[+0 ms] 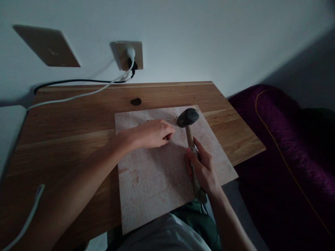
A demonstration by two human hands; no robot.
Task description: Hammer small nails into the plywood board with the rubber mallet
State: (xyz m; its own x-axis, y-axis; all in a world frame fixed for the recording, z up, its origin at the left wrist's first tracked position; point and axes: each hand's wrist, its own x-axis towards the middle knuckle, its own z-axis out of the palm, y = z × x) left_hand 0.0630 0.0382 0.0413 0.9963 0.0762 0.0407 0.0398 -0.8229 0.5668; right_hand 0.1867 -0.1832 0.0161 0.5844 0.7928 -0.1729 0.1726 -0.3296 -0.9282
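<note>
My right hand is wrapped around the handle of a hammer, whose dark, blocky head is raised above the board. Fingers pinched, my left hand rests over the upper middle of a pale wooden board. A tiny bit of what looks like a nail shows at its fingertips; most of it is hidden. Several small nails stick up in a row near the board's far edge, one of them a small nail close to the hammer head. The hammer head is apart from my left hand.
Under the board is a brown wooden desk with a dark round cable hole. White and black cables run from a wall socket along the back left. A purple cover lies to the right. The board's near edge overhangs my lap.
</note>
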